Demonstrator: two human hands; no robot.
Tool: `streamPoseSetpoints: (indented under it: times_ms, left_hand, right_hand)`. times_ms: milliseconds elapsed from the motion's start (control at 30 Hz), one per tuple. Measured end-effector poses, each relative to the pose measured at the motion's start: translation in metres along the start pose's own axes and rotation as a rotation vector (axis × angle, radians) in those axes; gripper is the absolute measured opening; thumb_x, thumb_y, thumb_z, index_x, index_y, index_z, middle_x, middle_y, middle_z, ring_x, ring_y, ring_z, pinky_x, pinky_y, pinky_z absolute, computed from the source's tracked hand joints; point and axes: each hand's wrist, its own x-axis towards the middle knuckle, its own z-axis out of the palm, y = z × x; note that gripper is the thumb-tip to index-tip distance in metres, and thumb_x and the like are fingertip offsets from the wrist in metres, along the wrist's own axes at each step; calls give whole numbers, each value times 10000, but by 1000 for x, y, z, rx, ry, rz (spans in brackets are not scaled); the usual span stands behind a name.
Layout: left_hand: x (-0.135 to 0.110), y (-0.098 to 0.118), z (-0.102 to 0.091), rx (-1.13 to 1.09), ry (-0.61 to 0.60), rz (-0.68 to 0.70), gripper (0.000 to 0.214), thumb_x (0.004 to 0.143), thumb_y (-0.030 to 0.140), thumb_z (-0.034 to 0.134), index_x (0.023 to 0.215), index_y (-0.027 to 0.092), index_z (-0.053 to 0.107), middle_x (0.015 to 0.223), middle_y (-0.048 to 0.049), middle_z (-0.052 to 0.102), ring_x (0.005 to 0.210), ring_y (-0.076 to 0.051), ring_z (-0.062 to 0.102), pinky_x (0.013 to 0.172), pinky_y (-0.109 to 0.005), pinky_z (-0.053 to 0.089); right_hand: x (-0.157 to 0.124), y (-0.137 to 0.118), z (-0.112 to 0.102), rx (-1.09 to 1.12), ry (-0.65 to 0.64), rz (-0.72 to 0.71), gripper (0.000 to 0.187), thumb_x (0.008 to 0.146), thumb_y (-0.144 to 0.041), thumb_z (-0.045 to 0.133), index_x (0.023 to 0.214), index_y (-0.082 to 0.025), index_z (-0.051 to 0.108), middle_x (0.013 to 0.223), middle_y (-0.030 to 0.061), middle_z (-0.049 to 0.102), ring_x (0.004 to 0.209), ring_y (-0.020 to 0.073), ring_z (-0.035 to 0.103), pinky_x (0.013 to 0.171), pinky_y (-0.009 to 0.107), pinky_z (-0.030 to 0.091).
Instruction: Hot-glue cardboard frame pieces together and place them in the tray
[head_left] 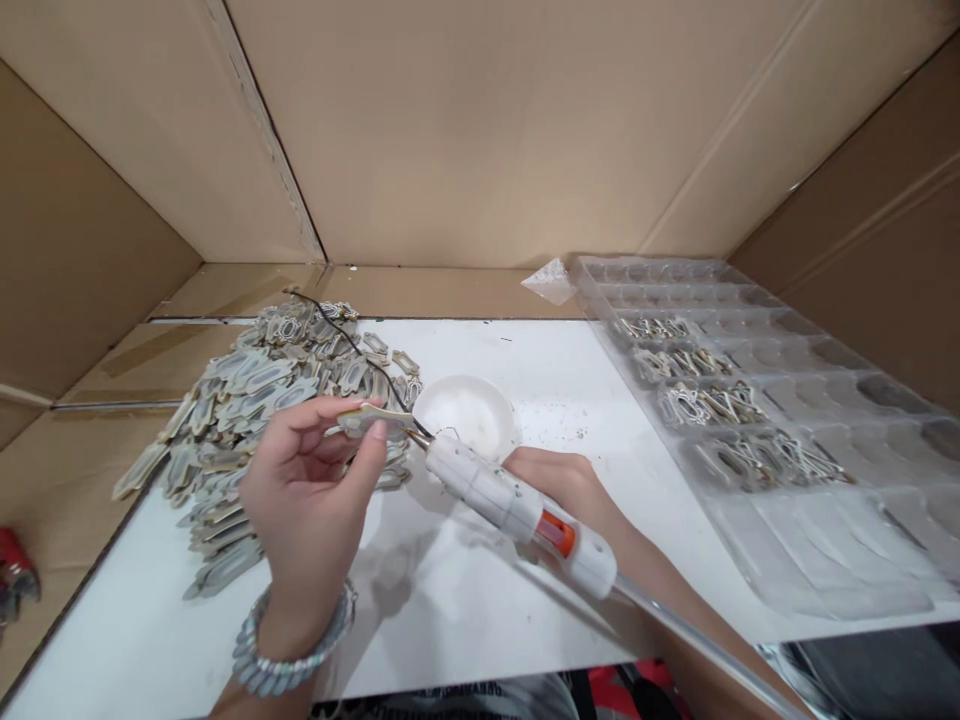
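Note:
My left hand pinches a small flat frame-shaped piece between thumb and fingers, above the white table. A white glue gun with an orange window lies across the middle of the view, its metal nozzle at the right end of that piece. Behind the gun's body, my right hand is wrapped round its handle; the fingers are mostly hidden. From the gun's rear a long clear glue stick sticks out toward the lower right. Beneath the nozzle stands a round white dish.
On the left lies a large pile of similar flat pieces, with a black cord across it. A clear plastic tray with compartments, several holding ornate pieces, stands at the right. Cardboard walls enclose the table. A red-handled tool lies far left.

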Motion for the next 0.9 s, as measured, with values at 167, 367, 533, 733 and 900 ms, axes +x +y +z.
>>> streamPoseSetpoints:
  times_ms: [167, 367, 533, 733, 900]
  left_hand:
    - [-2, 3, 3, 37, 23, 35, 192, 808, 210, 749, 971, 232, 650, 950, -2, 738, 804, -150, 733, 669, -258, 624]
    - [-5, 3, 3, 99, 41, 79, 205, 816, 209, 746, 1000, 243, 663, 998, -13, 723, 864, -151, 722, 696, -263, 611]
    - [-6, 2, 3, 115, 43, 118, 210, 808, 214, 753, 990, 243, 653, 980, -6, 728, 868, -163, 726, 716, -286, 624]
    - [-6, 2, 4, 126, 38, 149, 218, 815, 184, 743, 1004, 236, 648, 979, -8, 730, 885, -161, 732, 742, -278, 636]
    - [-4, 0, 5, 145, 68, 238, 255, 781, 122, 752, 996, 216, 654, 946, -5, 737, 876, -158, 738, 687, -238, 634]
  right_hand:
    - [-1, 0, 0, -9, -7, 5, 157, 718, -72, 541, 630, -188, 480, 636, -42, 476, 564, 90, 475, 527, 212, 342]
    - [-1, -1, -1, -21, -1, 15, 148, 715, -94, 532, 619, -188, 471, 630, -38, 481, 553, 88, 473, 516, 209, 328]
    - [0, -1, -1, -12, 5, 20, 125, 716, -99, 505, 627, -184, 482, 641, -31, 493, 548, 82, 484, 508, 199, 328]
    - [0, 1, -1, -36, 2, 14, 151, 706, -93, 487, 603, -189, 433, 624, -42, 443, 530, 72, 425, 500, 199, 290]
    - [-2, 2, 0, -23, -2, 22, 133, 700, -102, 490, 616, -187, 431, 631, -40, 461, 543, 72, 447, 513, 194, 299]
